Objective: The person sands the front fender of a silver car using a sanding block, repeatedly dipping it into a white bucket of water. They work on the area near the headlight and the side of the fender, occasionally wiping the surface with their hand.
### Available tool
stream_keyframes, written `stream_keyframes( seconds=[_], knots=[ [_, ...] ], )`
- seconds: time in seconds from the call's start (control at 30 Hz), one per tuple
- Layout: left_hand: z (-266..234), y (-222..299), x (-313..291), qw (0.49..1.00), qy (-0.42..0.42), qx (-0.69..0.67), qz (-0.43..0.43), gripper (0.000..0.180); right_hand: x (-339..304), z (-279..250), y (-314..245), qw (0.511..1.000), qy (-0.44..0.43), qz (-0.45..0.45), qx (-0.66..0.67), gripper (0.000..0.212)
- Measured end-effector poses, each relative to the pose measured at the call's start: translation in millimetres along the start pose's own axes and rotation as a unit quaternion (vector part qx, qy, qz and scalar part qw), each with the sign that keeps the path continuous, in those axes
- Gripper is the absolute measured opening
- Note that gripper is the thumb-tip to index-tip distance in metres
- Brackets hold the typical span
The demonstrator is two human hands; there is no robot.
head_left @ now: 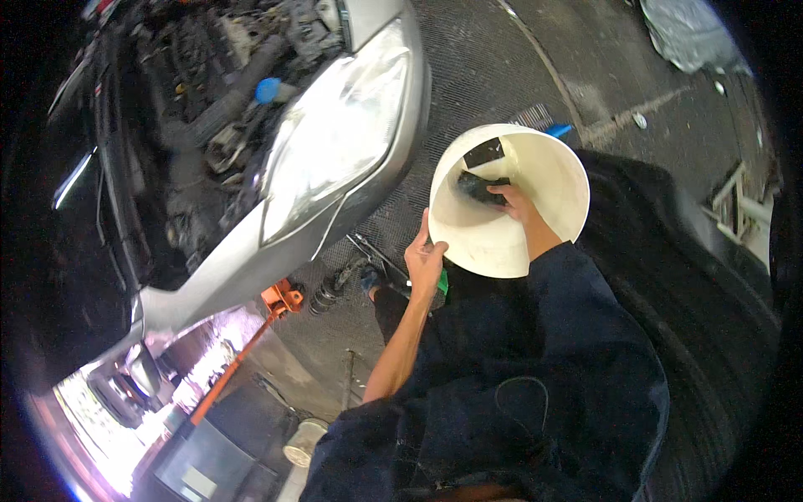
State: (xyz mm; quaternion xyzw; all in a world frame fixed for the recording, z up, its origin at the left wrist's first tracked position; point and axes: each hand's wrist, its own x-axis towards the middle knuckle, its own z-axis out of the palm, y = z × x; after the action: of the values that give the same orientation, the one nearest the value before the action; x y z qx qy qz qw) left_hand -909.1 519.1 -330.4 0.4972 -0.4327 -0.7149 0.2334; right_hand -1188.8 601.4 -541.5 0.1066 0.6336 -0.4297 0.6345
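Observation:
A white bucket (555, 197), tilted with its mouth toward me, is in front of my body. My left hand (425, 255) grips its left side near the rim, the index finger lying along the outside. Reaching into the bucket, my right hand (514, 203) is closed on a dark, blackish piece (478, 187) against the inner wall; its exact kind does not show. Just above that piece is a black rectangular patch (483, 152) on the bucket's inside. Whether it is a separate thing or an opening, I cannot tell.
At left stands a silver car with its engine bay exposed and its headlight (343, 125) close by. An orange jack (282, 299), a coil-spring strut (324, 296) and metal tools (374, 253) lie below it. A black ribbed sheet (703, 276) spreads at right.

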Motion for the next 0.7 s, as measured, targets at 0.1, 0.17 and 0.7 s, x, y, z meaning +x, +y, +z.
stream_keyframes(
  seconds=[0.1, 0.17, 0.7],
  knots=[
    [-12, -22, 7, 0.999, 0.024, -0.038, 0.022, 0.071, 10, 36, 10, 0.997, 0.019, -0.070, -0.018, 0.049],
    [1, -7, 9, 0.999, 0.004, -0.047, 0.000, 0.070, 17, 16, 21, 0.982, 0.079, -0.155, 0.070, 0.047],
    [-21, -142, 135, 0.996, -0.042, -0.015, -0.075, 0.066, 151, 22, 64, 0.912, -0.066, -0.141, 0.380, 0.041]
  ],
)
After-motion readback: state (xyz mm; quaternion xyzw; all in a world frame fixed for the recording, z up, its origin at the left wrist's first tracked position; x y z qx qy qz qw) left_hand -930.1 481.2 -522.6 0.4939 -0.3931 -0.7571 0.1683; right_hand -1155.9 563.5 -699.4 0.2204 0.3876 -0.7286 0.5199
